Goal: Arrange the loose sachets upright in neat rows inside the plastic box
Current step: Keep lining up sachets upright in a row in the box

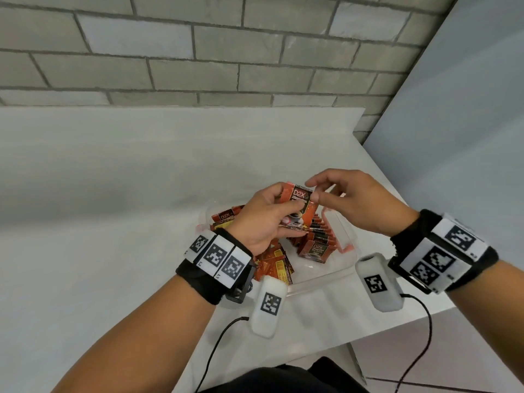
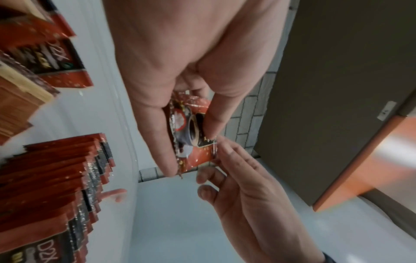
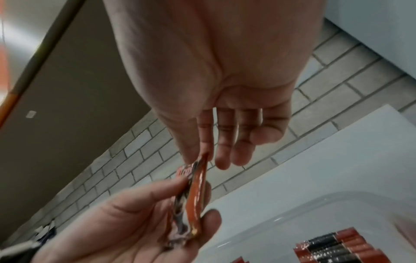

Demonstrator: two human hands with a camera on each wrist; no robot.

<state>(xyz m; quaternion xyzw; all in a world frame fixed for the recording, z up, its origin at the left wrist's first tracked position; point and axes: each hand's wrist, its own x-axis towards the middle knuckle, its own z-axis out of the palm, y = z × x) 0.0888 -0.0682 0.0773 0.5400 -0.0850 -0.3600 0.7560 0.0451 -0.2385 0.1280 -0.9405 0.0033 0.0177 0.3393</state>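
My left hand (image 1: 266, 215) grips a small stack of red D2X sachets (image 1: 297, 201) upright above the clear plastic box (image 1: 320, 282). My right hand (image 1: 312, 190) pinches the top right corner of the front sachet between thumb and index finger. The right wrist view shows that pinch on the sachets' top edge (image 3: 203, 160). In the left wrist view my thumb and fingers (image 2: 157, 142) clamp the stack (image 2: 193, 128). A row of upright sachets (image 1: 317, 242) stands in the box's right half. Loose sachets (image 1: 272, 265) lie jumbled on its left side, partly hidden under my left wrist.
The box sits near the right edge of a white table (image 1: 113, 194), with a grey brick wall (image 1: 198, 52) behind. Orange latches (image 1: 348, 246) stick out at the box's ends. Black cables (image 1: 215, 344) hang from my wrists over the front edge.
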